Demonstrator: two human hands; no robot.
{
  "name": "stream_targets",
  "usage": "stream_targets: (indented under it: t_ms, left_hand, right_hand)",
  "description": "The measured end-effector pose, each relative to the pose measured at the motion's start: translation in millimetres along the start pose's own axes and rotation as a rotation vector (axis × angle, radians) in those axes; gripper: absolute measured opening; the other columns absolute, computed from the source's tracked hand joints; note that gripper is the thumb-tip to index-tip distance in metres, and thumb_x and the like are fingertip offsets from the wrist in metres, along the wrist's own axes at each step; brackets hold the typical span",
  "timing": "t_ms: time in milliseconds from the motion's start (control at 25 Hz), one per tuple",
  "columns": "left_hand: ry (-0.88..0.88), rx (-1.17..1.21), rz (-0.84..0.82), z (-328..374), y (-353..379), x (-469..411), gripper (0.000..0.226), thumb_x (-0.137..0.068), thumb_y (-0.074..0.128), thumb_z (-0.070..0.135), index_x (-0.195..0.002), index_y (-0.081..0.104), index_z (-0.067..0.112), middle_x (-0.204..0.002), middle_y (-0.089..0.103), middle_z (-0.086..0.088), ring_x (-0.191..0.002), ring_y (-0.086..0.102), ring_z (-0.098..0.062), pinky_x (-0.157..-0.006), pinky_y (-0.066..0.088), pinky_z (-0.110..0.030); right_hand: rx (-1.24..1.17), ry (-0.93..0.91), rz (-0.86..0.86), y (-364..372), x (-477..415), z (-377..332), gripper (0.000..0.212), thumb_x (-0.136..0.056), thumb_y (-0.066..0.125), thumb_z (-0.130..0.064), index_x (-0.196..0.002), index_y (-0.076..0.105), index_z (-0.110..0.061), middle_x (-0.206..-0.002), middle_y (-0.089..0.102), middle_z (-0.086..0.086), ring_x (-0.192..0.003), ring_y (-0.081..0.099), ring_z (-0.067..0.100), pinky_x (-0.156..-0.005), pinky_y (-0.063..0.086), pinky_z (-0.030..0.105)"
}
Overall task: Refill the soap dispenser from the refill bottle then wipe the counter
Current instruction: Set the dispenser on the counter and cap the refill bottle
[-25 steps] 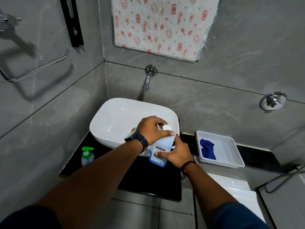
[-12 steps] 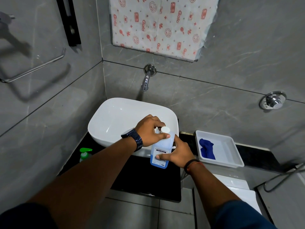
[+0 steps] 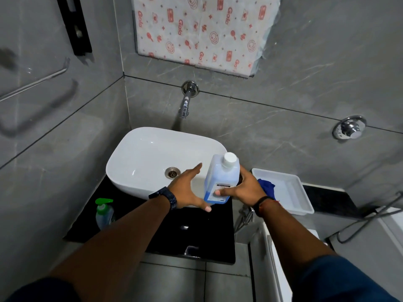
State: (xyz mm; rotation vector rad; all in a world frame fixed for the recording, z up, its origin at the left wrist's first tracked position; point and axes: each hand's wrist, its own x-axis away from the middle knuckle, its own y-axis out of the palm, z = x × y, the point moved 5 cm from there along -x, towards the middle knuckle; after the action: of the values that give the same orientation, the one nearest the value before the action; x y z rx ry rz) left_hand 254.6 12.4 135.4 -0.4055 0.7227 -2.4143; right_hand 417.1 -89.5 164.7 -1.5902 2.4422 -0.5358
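Note:
The refill bottle (image 3: 219, 178), clear with blue liquid and a white cap on top, stands upright at the front right of the basin. My right hand (image 3: 242, 189) grips its lower half from the right. My left hand (image 3: 188, 190) hovers just left of the bottle, fingers spread, touching nothing. The soap dispenser (image 3: 104, 212), clear with a green pump, stands on the black counter (image 3: 196, 234) at the left, beside my left forearm. A blue cloth (image 3: 267, 187) lies in the white tray (image 3: 298, 192), partly hidden by my right hand.
A white basin (image 3: 141, 158) sits on the counter under a wall tap (image 3: 186, 101). Grey tiled walls close in on the left and behind. A chrome valve (image 3: 349, 127) is on the right wall. A white toilet tank (image 3: 283, 258) lies below right.
My left hand has come off the bottle's cap and opened to the left of the bottle. The cap stays on. My right hand keeps its grip.

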Motion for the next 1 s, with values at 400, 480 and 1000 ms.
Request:
stream_targets:
  t_ms: [400, 480, 1000]
  left_hand:
    - [0.074, 0.252, 0.176, 29, 14, -40, 0.066, -0.045, 0.089, 0.041, -0.104, 0.061, 0.029, -0.100, 0.066, 0.010, -0.087, 0.062, -0.008, -0.072, 0.049, -0.019]
    - [0.116, 0.232, 0.178, 43, 23, -56, 0.065, -0.046, 0.088, 0.039, -0.104, 0.062, 0.026, -0.100, 0.067, 0.007, -0.087, 0.063, -0.013, -0.076, 0.052, -0.025]
    - [0.192, -0.217, 0.183, 86, 223, -298, 0.077, -0.061, 0.071, 0.063, -0.122, 0.054, 0.020, -0.127, 0.052, -0.002, -0.117, 0.047, -0.020, -0.098, 0.037, -0.030]
  right_hand:
    - [-0.138, -0.060, 0.241, -29, 1, -17, 0.076, -0.051, 0.093, -0.026, -0.117, 0.055, -0.026, -0.108, 0.068, -0.005, -0.093, 0.067, 0.011, -0.072, 0.057, 0.025]
    - [-0.050, -0.074, 0.411, -39, 3, -16, 0.076, -0.051, 0.089, -0.044, -0.116, 0.053, -0.031, -0.105, 0.066, -0.011, -0.090, 0.065, 0.004, -0.069, 0.056, 0.018]
    - [0.106, 0.144, 0.793, -291, -85, 211, 0.059, -0.059, 0.083, -0.033, -0.102, 0.043, -0.036, -0.088, 0.058, -0.013, -0.075, 0.058, 0.005, -0.060, 0.042, 0.015]
